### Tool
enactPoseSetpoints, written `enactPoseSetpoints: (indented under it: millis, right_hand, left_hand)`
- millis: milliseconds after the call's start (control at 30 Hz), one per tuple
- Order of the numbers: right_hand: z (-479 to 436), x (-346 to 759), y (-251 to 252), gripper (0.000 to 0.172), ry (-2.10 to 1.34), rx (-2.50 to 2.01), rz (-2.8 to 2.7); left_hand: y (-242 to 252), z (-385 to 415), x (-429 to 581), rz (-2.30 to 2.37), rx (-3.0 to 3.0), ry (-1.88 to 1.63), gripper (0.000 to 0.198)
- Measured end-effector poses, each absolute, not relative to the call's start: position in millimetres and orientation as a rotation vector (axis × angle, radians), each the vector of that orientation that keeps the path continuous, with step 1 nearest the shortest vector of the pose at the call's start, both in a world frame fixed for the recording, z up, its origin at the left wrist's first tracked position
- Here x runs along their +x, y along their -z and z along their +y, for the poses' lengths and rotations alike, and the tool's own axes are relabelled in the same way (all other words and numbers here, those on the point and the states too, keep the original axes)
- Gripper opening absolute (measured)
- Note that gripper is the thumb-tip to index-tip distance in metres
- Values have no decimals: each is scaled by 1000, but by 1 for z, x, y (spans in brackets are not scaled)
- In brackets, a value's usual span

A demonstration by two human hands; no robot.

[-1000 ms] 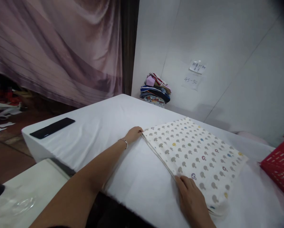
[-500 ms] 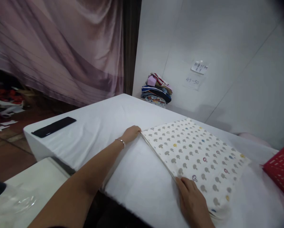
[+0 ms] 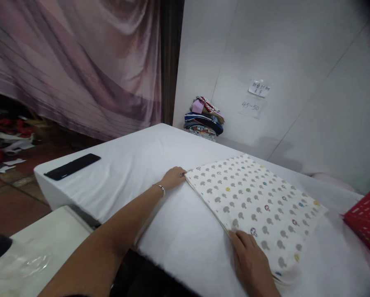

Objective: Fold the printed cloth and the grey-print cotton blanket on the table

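Note:
A white cloth (image 3: 259, 202) printed with grey and a few coloured mushroom shapes lies folded in layers on the white-covered table (image 3: 135, 161). My left hand (image 3: 173, 177), with a bracelet at the wrist, pinches the cloth's far left corner. Lower down the same edge, my right hand (image 3: 251, 260) grips the cloth with its thumb and fingers at the layered side. The undersides of the fingers are hidden on both hands.
A black flat object (image 3: 72, 166) lies at the table's left end. Folded fabrics (image 3: 203, 117) are stacked by the wall at the back. A red plastic basket (image 3: 366, 218) stands at the right. A white surface (image 3: 57, 235) with clear plastic is at lower left.
Hardly anything differs: both hands keep their places on the cloth's edge, and the view has shifted very slightly.

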State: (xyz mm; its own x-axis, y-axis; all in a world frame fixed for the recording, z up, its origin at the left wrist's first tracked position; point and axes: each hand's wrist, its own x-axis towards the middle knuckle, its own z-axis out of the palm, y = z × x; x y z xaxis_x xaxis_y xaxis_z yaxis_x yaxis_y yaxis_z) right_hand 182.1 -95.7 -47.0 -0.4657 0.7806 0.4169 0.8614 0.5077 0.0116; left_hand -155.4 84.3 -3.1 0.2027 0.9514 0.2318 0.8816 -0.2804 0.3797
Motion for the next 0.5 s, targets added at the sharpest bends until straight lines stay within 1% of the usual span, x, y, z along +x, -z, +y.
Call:
enactPoseSetpoints:
  millis: [100,233,367,500]
  right_hand:
    - [-96,182,44,45,310,-1367,-2390]
    - [-98,184,37,46,257,-1341,-2373]
    - [-100,183,31,48,137,-1304,-2408]
    - [-100,176,27,50,47,-1312,-2441]
  left_hand:
    - [2,87,-151,1854,2288,-623,24]
    - [-6,91,-156,1953,2263,-624,24]
    - [-8,93,-167,1954,2313,-557,18]
    - [-1,94,-173,1925,2347,-521,19]
